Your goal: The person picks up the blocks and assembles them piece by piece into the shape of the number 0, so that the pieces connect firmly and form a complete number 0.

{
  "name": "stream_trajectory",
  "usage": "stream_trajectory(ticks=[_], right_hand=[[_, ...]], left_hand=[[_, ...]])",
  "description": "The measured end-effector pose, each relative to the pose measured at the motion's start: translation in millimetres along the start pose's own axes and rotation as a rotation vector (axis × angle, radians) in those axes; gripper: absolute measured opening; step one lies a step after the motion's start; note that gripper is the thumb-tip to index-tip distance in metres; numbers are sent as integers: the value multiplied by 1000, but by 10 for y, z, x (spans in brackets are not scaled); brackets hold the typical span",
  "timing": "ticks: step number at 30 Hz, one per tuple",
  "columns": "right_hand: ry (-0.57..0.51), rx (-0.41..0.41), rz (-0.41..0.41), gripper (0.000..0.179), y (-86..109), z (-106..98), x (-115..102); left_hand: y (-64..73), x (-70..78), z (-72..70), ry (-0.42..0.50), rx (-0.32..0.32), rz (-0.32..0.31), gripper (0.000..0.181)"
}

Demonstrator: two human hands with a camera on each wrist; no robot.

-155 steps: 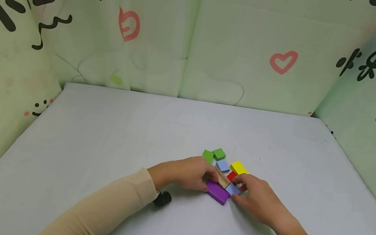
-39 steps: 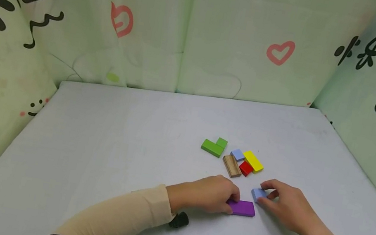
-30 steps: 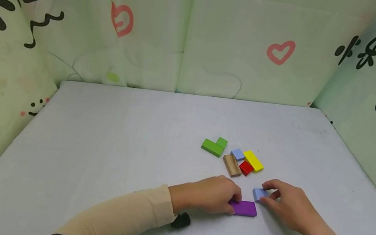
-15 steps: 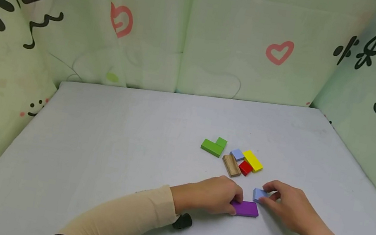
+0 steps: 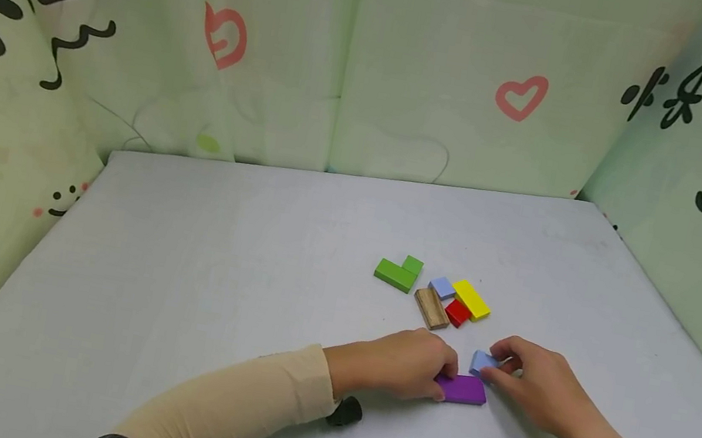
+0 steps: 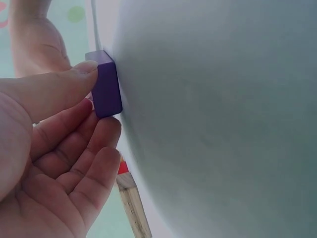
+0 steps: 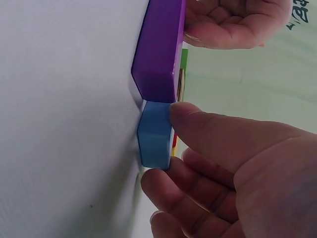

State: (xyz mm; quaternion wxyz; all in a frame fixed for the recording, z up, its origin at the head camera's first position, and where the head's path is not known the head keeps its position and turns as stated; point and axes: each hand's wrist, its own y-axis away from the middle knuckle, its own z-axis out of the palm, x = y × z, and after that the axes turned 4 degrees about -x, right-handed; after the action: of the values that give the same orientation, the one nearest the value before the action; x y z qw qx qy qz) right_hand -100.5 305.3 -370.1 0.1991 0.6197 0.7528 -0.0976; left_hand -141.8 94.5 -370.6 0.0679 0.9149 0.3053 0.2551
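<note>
My left hand [image 5: 406, 362] pinches the left end of a purple rectangular block [image 5: 465, 389] between thumb and fingers, low at the table. In the left wrist view the thumb lies against the side of that purple block [image 6: 106, 89]. My right hand [image 5: 537, 381] pinches a small light blue block [image 5: 482, 363] just behind the purple block's right end. The right wrist view shows the blue block [image 7: 156, 134] right up against the end of the purple block [image 7: 161, 54], with thumb on one face and fingers at its far edge.
Behind the hands, a wooden block [image 5: 431, 309], a red block [image 5: 457, 313], a second light blue block [image 5: 442, 288] and a yellow block [image 5: 471, 300] lie clustered. Two green blocks [image 5: 395, 275] form an L to their left. Printed curtains [image 5: 420, 67] border the white table [image 5: 212, 249].
Both hands have brought the purple and blue blocks out of the cluster toward the front right. In the last second the purple block has slid slightly right, under the blue one's edge in view.
</note>
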Motion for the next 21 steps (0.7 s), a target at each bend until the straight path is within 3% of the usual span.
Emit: stream_trajectory(ticks=[21], right_hand=[[21, 36, -42, 25, -7, 23, 26]], left_hand=[[-25, 41, -3, -52, 20, -20, 30]])
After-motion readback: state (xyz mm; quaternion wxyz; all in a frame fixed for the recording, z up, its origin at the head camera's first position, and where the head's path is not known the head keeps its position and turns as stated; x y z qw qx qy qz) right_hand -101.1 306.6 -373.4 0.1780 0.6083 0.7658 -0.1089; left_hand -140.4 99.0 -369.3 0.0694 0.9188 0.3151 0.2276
